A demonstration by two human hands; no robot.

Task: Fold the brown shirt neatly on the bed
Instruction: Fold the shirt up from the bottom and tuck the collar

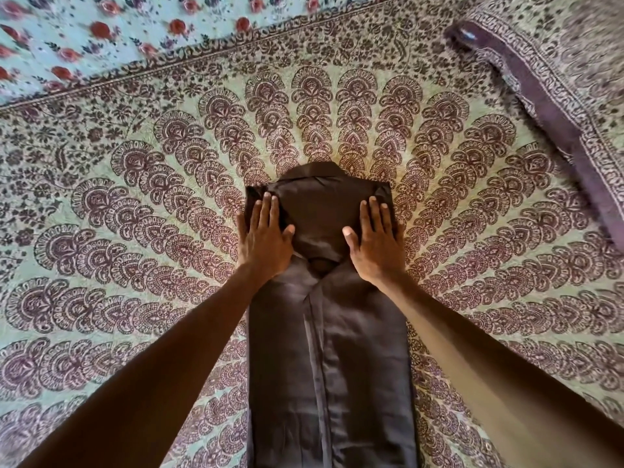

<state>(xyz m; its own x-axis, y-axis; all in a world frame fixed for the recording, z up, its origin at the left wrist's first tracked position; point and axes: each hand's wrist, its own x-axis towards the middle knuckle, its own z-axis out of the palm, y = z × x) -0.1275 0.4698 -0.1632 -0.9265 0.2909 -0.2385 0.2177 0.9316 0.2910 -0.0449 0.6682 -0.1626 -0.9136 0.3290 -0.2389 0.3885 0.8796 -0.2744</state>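
Plain dark brown shirt (324, 349) on maroon-and-cream paisley bedspread (135, 204)

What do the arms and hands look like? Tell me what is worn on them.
The left hand and right hand are bare: no gloves, rings or bracelets show. The left forearm and right forearm are bare too, with no sleeve or watch in view. The nails are short and unpainted.

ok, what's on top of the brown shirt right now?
On the brown shirt, two hands lie flat at its far, collar end: left hand at the left edge, right hand at the right. Nothing else is on it. The fabric under the palms is hidden.
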